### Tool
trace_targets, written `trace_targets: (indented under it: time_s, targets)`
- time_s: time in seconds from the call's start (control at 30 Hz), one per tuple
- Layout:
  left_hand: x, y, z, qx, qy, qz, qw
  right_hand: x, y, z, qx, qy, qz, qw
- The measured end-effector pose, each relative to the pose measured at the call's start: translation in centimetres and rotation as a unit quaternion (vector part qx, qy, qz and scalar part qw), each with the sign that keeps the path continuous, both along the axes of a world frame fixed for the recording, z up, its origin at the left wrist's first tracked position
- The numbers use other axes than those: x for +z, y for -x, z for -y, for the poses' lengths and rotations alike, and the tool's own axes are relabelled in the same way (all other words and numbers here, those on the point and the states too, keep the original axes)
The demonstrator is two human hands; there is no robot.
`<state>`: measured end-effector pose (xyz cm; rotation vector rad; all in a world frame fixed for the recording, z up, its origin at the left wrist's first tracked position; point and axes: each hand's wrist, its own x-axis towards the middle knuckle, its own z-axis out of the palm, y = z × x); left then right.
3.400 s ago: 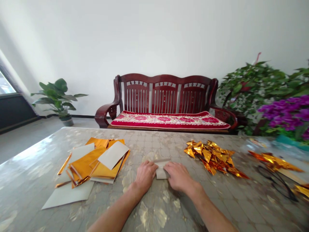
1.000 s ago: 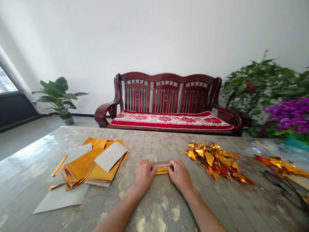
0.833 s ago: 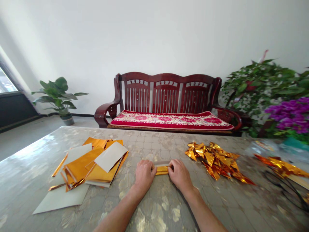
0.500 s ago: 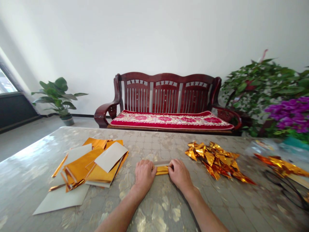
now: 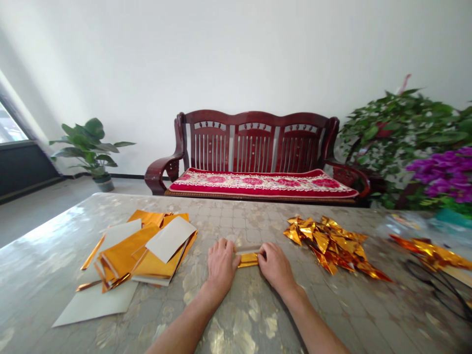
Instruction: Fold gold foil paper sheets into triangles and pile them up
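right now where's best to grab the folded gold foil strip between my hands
Pinch its two short ends, coming from the near side, where the left hand and right hand already sit. The folded gold foil strip lies flat and narrow on the table, so its ends seem the easiest hold.

Daylight pours in through the window (image 5: 11,123) on my left, so bright that it washes out the pane and pales the white wall (image 5: 236,59) beside it. Glare spreads across the glossy table top (image 5: 47,236). My right hand (image 5: 276,268) casts a thin, soft shadow. The lower right corner blurs, and the wide lens bends the table's edges toward the frame.
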<state>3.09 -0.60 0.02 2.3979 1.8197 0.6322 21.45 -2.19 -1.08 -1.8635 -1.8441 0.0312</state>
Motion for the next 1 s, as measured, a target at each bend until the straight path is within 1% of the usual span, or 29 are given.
trace_targets:
  time_s: [0.07,0.13,0.23,0.33,0.47,0.6,0.73,0.87,1.0]
  targets:
    - [0.0,-0.1,0.1,-0.023,-0.014,-0.008,1.0,0.0,0.0,0.0,-0.003,0.003,0.002,1.0]
    - [-0.3,-0.3,0.0,-0.061,-0.029,-0.026,0.997,0.0,0.0,0.0,-0.005,0.006,0.007,1.0]
    - [-0.9,-0.4,-0.2,-0.139,-0.046,-0.04,0.988,0.0,0.1,0.0,-0.003,0.006,0.022,1.0]
    - [-1.3,-0.3,-0.5,-0.206,-0.046,-0.03,0.977,0.1,0.1,0.0,-0.009,0.012,0.043,0.999]
    - [-1.4,-0.2,-0.6,-0.247,-0.035,-0.026,0.968,0.5,0.2,0.2,-0.045,0.03,0.089,0.995]
    - [-1.2,-0.1,-0.2,-0.269,-0.017,-0.035,0.962,0.8,0.1,0.4,-0.075,0.039,0.112,0.99]
    - [-0.8,0.2,0.4,-0.258,-0.007,-0.041,0.965,0.7,-0.1,0.6,-0.095,0.025,0.113,0.989]
    - [-0.4,0.6,1.2,-0.27,0.004,-0.044,0.962,0.4,-0.2,0.6,-0.116,0.004,0.122,0.986]
    - [0.0,0.6,2.0,-0.267,0.005,-0.048,0.963,0.0,0.2,0.4,-0.117,0.003,0.12,0.986]
